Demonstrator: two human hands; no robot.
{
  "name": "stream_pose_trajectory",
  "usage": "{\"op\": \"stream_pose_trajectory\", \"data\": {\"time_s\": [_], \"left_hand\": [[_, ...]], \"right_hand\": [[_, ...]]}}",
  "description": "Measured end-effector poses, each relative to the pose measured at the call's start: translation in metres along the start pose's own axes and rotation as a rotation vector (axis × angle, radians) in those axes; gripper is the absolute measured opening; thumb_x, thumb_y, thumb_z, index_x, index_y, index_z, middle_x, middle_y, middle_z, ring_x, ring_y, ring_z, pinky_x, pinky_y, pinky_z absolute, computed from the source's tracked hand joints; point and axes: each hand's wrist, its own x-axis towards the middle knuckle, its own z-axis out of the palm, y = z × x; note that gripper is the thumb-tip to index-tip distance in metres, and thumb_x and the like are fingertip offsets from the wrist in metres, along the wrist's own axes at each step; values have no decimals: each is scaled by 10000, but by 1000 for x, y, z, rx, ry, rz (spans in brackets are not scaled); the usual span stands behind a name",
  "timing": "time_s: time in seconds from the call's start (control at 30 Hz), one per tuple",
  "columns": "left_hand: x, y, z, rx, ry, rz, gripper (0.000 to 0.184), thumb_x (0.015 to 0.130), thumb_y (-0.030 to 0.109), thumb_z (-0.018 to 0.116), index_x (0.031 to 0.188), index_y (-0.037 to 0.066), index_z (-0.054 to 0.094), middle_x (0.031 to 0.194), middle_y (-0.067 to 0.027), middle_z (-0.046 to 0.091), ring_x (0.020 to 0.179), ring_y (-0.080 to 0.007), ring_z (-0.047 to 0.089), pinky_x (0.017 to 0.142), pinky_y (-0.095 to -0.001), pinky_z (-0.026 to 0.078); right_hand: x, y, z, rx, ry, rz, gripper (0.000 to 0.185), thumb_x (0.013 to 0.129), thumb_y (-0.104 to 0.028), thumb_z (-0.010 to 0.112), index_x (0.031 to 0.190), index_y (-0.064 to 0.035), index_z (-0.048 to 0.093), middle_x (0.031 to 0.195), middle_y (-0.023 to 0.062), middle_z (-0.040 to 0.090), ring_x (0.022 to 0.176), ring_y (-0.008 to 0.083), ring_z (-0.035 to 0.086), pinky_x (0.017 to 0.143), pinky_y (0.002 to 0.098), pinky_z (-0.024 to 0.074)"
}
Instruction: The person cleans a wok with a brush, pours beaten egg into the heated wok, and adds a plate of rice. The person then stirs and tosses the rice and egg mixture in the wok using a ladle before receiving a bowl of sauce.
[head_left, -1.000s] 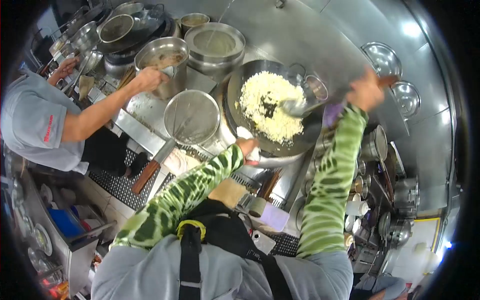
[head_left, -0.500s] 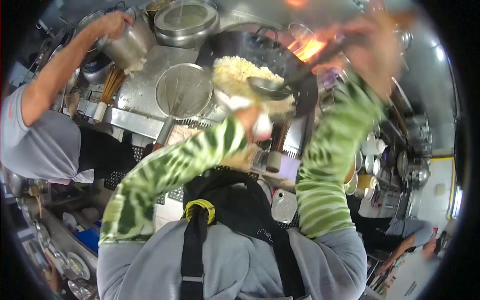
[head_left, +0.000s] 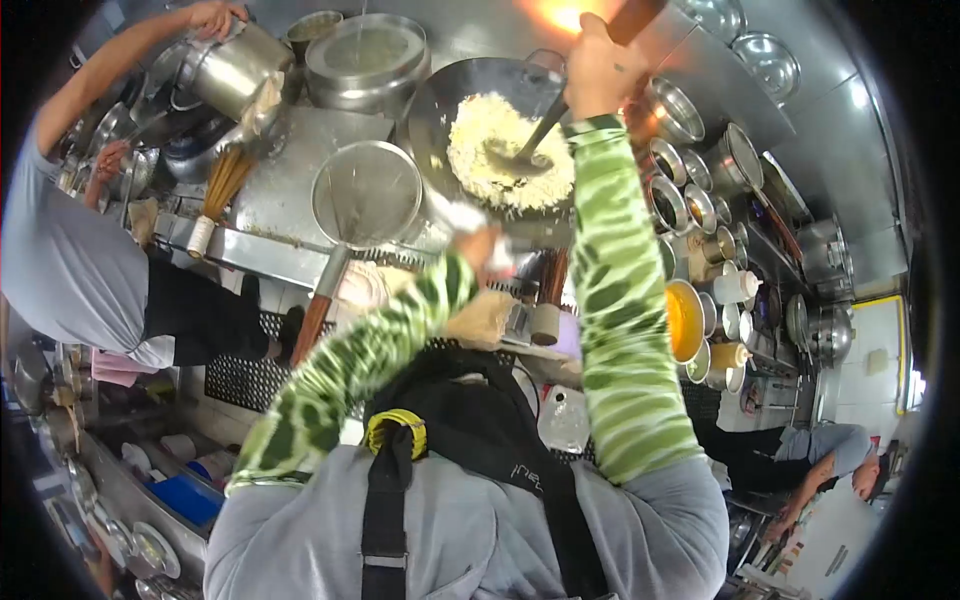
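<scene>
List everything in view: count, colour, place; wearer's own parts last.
wok: one, black, upper centre
chopped food: one heap, yellowish, in wok
ladle: one, dark, in wok
flame: one, orange, beyond wok
mesh strainer: one, silver, left of wok
cloth: one, white, wok's near edge
wide pot: one, silver, beyond mesh strainer
tilted pot: one, silver, upper left
stick bundle: one, tan, upper left
squeeze bottles: two, white and yellow, right
bowls: many, mostly silver, right
tray: one, blue, lower left
people: at least two, grey shirts, left and right
left hand: one, green-sleeved, on cloth
right hand: one, green-sleeved, gripping ladle
</scene>
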Motion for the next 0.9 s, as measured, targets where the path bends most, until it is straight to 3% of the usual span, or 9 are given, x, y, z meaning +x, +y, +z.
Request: {"op": "stream_pose_trajectory", "data": {"time_s": [0.2,0.3,0.4,0.43,0.5,0.57,0.67,0.73,0.9], "left_hand": [[-44,-26,-22,81,-150,-39,313,893,77,472,1204,42,481,1117,-118,592,841,-275,632,680,-436,579],[-30,33,16,-165,-131,-35,176,926,160,484,1054,40,505,988,-124,594,830,-275,626,700,-428,579],[-2,-5,3,-63,-21,37,166,923,134,469,1068,58,496,1007,-137,561,876,-256,604,720,-418,578],[-4,-21,-6,-70,-33,-24,201,927,125,454,1107,45,495,1042,-138,563,877,-264,608,726,-413,578],[-39,-40,-19,-80,-145,-33,262,926,104,441,1171,30,494,1092,-140,567,888,-271,609,738,-409,577],[-64,-15,-8,-69,-204,-3,269,912,105,474,1167,23,501,1075,-139,577,891,-272,610,756,-425,570],[-63,40,30,-213,-158,-2,219,900,146,538,1069,9,512,1028,-134,585,885,-282,615,799,-456,555],[-1,15,15,-231,-86,19,173,903,140,532,1004,4,496,1065,-144,561,911,-287,607,808,-452,560],[-9,-51,-11,-76,-91,18,283,909,82,488,1156,-56,481,1077,-190,569,883,-319,642,648,-416,608]], "right_hand": [[-1,-158,-43,303,-85,27,130,874,-113,521,744,-100,516,568,-29,434,411,84,411,336,230,311],[-15,-96,-44,32,-194,186,146,791,-144,624,818,-9,576,616,33,532,505,147,505,443,282,395],[-3,-47,15,-543,28,-255,220,752,-124,669,867,52,602,607,42,563,552,166,551,557,299,468],[49,-24,-26,-727,-221,-535,227,759,-115,664,887,61,598,610,42,557,550,168,551,569,302,478],[91,-21,-57,-409,-461,-445,221,778,-104,657,903,65,590,603,37,534,539,177,546,589,316,497],[114,-44,-73,382,-616,63,185,800,-99,648,895,46,582,597,35,509,519,185,535,586,325,506],[50,-63,-54,87,-431,200,111,825,-96,630,809,-1,577,635,40,513,491,160,514,506,304,471],[84,29,-38,-38,-754,300,121,823,-106,635,791,-2,582,658,48,516,495,151,510,479,303,459],[72,-4,-38,320,-374,209,118,827,-101,627,784,1,584,608,52,490,532,159,525,447,323,429]]}}
